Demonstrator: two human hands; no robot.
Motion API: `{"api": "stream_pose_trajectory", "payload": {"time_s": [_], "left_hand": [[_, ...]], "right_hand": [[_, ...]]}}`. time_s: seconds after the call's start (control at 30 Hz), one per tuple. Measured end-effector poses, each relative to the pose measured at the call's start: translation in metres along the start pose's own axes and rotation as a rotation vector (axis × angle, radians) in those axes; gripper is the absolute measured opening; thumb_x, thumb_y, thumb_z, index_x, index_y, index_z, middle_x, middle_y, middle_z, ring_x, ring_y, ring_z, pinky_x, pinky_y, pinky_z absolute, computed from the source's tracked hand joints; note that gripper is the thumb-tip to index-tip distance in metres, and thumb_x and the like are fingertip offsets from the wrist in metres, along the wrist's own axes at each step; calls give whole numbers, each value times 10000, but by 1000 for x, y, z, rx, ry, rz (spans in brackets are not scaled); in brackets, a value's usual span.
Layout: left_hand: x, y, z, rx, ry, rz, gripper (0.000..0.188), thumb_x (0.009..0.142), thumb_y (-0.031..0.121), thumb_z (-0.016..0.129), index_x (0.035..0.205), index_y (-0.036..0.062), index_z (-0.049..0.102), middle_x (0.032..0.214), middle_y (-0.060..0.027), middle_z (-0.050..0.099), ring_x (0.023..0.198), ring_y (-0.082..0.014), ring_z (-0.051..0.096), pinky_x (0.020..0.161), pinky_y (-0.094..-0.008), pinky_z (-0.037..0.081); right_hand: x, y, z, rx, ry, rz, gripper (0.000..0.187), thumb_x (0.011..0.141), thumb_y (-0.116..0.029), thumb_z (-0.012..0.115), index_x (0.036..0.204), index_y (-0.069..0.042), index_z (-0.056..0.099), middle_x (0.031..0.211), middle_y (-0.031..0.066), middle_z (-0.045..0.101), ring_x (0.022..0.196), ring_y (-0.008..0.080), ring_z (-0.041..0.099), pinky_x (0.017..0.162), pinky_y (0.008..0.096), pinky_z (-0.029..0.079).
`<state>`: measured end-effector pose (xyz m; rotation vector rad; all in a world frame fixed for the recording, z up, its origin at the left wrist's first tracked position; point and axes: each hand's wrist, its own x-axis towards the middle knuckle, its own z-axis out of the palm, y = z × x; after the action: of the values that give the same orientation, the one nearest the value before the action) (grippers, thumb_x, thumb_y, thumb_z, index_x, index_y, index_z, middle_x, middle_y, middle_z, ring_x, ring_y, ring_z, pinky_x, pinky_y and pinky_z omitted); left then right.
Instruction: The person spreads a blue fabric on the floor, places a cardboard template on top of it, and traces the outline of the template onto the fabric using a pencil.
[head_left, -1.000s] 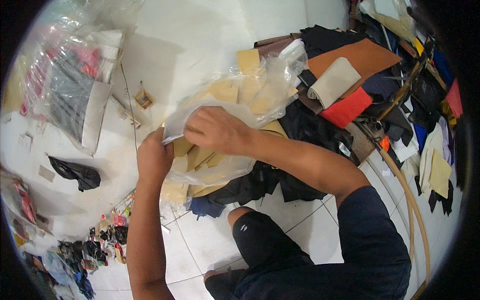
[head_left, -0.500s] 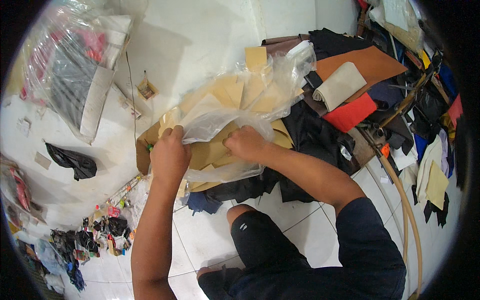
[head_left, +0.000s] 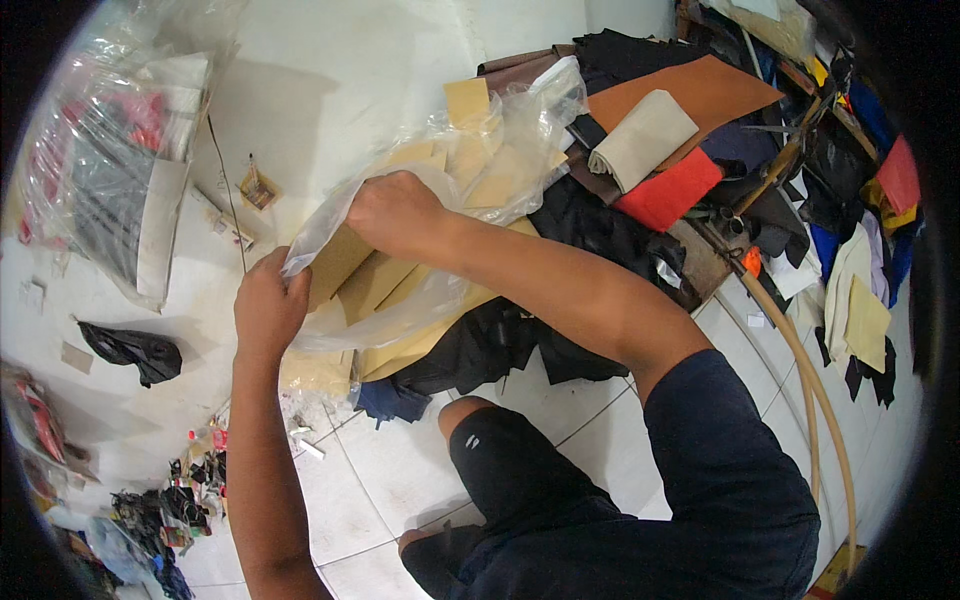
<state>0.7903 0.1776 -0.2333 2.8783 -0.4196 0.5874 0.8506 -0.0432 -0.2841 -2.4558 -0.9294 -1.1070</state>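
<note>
**A translucent white plastic bag (head_left: 318, 238) is held open at its mouth**

The rim of the bag is pinched between the thumb and the fingers of the left hand (head_left: 268, 308). Farther along the same rim, the film is gripped by the right hand (head_left: 402, 215), whose fingers are curled closed; their tips are hidden from view. The bag is located between the two forearms, and inside its mouth several flat tan sheets (head_left: 372, 285) are seen, overlapping one another.

To the right of the bag, crumpled black fabric (head_left: 575, 225) is spread. Above this fabric, a red folded cloth (head_left: 672, 190) is placed near a beige folded roll of material (head_left: 643, 140), which is laid partly over an orange-brown flat sheet (head_left: 700, 105). Below, a white tiled floor (head_left: 375, 480) is seen.
</note>
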Motion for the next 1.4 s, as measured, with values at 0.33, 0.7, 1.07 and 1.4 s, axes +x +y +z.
{"api": "stream_pose_trajectory", "payload": {"time_s": [0.33, 0.7, 1.07, 1.4], "left_hand": [[9, -8, 7, 3, -12, 50, 305, 891, 211, 697, 1119, 8, 699, 963, -260, 708, 922, -450, 675, 812, -509, 533], [-8, 6, 81, 41, -226, 121, 781, 788, 556, 813, 1324, 27, 605, 1273, -217, 642, 1175, -403, 629, 978, -485, 522], [-25, -15, 166, -420, -308, -119, 851, 846, 626, 727, 1385, -14, 574, 1398, -285, 563, 1317, -437, 526, 1117, -467, 433], [-137, -37, 98, -951, 30, -394, 646, 931, 338, 756, 1437, 11, 521, 1409, -197, 575, 1331, -316, 535, 1110, -425, 429]], "right_hand": [[4, 2, 9, 1, 13, 6, 108, 774, -103, 652, 840, -49, 718, 802, 168, 732, 758, 325, 744, 624, 448, 590], [-53, 20, -12, 19, -637, 26, 199, 867, -124, 613, 1028, -86, 724, 1018, 208, 733, 960, 397, 717, 810, 488, 576], [-150, 39, -51, 104, -197, -37, 339, 737, -149, 757, 1048, -59, 657, 1028, 146, 701, 1012, 368, 668, 904, 499, 520], [-42, 16, -199, -179, 117, 141, 232, 892, -141, 702, 1105, -60, 657, 957, 151, 711, 893, 357, 685, 829, 446, 519]]}}
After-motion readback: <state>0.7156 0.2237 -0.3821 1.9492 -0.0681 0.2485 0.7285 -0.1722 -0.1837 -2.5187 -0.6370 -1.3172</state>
